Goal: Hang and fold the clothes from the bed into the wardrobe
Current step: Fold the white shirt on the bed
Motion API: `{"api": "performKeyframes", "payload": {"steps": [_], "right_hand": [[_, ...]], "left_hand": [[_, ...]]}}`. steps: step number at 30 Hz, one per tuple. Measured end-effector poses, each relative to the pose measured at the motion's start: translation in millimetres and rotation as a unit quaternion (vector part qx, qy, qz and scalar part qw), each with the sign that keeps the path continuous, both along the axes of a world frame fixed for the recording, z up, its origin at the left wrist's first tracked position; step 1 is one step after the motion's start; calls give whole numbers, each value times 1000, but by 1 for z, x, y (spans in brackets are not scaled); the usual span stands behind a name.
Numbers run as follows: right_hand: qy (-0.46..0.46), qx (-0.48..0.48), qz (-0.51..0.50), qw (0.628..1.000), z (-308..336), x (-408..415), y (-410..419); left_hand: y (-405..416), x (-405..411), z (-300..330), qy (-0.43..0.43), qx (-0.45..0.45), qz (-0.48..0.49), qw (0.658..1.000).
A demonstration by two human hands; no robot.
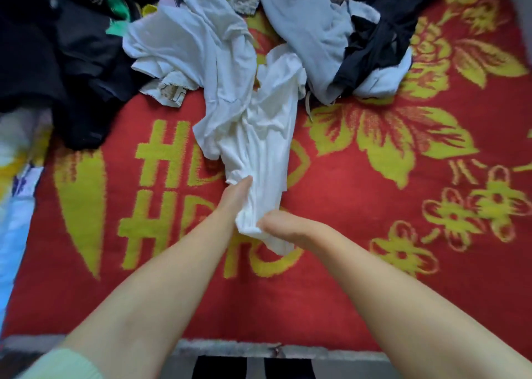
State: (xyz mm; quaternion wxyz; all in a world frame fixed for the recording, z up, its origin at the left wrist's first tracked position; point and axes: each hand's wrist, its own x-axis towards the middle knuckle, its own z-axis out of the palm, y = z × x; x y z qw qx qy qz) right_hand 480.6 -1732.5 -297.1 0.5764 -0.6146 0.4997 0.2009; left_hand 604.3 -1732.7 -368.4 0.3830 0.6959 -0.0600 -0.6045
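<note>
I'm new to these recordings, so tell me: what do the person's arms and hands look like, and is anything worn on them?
Both forearms are bare, and the left hand and right hand wear no gloves. A pale green sleeve shows at the left upper arm. No jewellery or watch shows.

White shirt (260, 137), between fingers (244, 184): thin matt cloth, creased. Blanket (359, 220) beneath: red-yellow fuzzy pile. Black garments (66, 70) beyond: matt cloth.
</note>
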Motion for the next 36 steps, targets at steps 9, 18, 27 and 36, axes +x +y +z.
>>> {"api": "performKeyframes", "payload": {"steps": [9, 18, 27, 36], "right_hand": [[-49, 4, -8, 999, 70, -36, 57], [-275, -76, -117, 951, 230, -29, 25], [-229, -500, -195, 812, 267, -32, 36], [-318, -353, -185, 860, 365, -64, 20]], "left_hand": [[50, 15, 140, -239, -294, -199, 904], [61, -6, 273, -288, -328, -307, 845], [65, -14, 354, -54, -412, -188, 890], [66, 2, 378, -531, -521, -78, 664]]}}
